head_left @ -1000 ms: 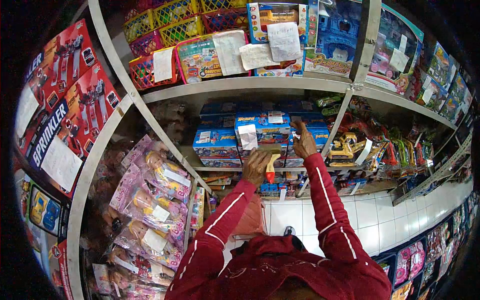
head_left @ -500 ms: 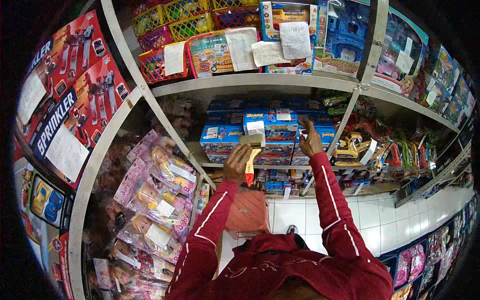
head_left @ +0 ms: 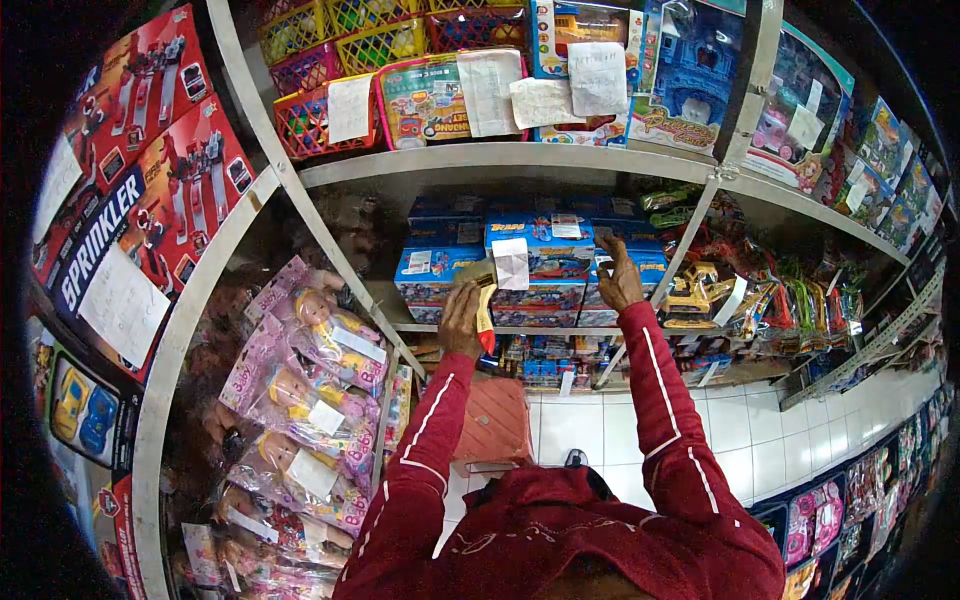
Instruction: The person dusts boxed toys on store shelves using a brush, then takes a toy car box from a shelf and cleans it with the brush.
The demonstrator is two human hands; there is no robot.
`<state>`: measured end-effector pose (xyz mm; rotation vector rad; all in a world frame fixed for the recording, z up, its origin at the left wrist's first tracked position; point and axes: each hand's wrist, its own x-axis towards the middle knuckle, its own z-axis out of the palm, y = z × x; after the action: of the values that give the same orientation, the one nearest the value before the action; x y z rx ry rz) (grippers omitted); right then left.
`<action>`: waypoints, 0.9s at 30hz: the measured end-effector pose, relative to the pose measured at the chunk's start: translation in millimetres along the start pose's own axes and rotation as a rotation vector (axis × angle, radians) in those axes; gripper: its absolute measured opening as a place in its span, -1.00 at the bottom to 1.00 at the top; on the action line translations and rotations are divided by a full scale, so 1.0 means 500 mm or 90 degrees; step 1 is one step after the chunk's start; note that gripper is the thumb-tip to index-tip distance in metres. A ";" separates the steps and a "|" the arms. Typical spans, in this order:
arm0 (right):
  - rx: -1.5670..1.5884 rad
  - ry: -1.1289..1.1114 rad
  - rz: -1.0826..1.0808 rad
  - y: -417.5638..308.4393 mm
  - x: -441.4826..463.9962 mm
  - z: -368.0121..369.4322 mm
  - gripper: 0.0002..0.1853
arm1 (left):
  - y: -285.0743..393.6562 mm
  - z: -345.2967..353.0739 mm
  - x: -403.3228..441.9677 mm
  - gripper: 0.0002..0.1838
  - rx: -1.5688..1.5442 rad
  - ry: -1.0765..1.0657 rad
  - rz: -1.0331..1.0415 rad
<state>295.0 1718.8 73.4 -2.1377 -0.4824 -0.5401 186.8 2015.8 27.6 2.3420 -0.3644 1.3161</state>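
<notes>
Two bare hands are in view, and one flat paintbrush with a yellow-and-red handle (head_left: 486, 318). The brush is in the left hand (head_left: 460, 318), whose grip is closed around it, the pale bristles upward and the red end of the handle downward. It stands before the gap between the left and middle of three front stacks of blue rectangular cardboard boxes (head_left: 440, 265) on a grey metal shelf (head_left: 420, 327). One creased white paper slip (head_left: 511, 264) hangs on the front of the middle stack, just right of the bristles. The right hand (head_left: 622, 280) is at the front of the right stack, its grip open, thumb apart from the fingers; whether it touches a box I cannot tell.

To the left are at least three pink-carded, plastic-wrapped doll packs (head_left: 345, 340); to the right, one yellow toy excavator (head_left: 695, 295) in clear wrapping. One red box-shaped object (head_left: 493, 420) is on the white tiled floor (head_left: 570, 430).

Against half a second ago, the left hand and brush have shifted leftward; the bristles then overlapped the slip, which now shows more fully. The right hand keeps about the same place by the right stack.
</notes>
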 end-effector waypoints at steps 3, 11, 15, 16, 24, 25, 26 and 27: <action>-0.017 0.006 -0.033 0.005 0.002 0.001 -0.37 | -0.025 0.030 -0.031 -0.54 0.023 -0.079 -0.014; 0.038 0.008 -0.007 -0.007 0.000 -0.007 -0.43 | 0.012 -0.005 -0.062 -0.59 -0.047 -0.005 0.027; 0.027 -0.003 0.006 0.003 0.003 -0.008 -0.44 | 0.102 -0.004 -0.001 -0.62 -0.082 -0.063 0.056; 0.029 -0.011 0.004 0.001 0.005 -0.014 -0.44 | 0.129 0.000 0.021 -0.60 -0.073 -0.071 0.072; 0.030 -0.093 -0.047 0.028 0.043 -0.048 -0.44 | 0.178 0.127 0.094 -0.58 -0.067 -0.067 0.176; 0.041 -0.124 -0.020 0.015 0.040 -0.059 -0.43 | 0.179 0.140 0.088 -0.58 -0.058 -0.082 0.164; 0.036 -0.113 -0.028 0.021 0.039 -0.055 -0.42 | 0.178 0.151 0.084 -0.58 -0.048 -0.097 0.153; 0.030 -0.102 -0.038 0.031 0.039 -0.047 -0.42 | 0.180 0.152 0.071 -0.61 -0.012 -0.123 0.152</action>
<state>314.5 1693.9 86.6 -2.1362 -0.6430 -0.3880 223.5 1899.3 44.2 2.4769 -0.7324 1.1818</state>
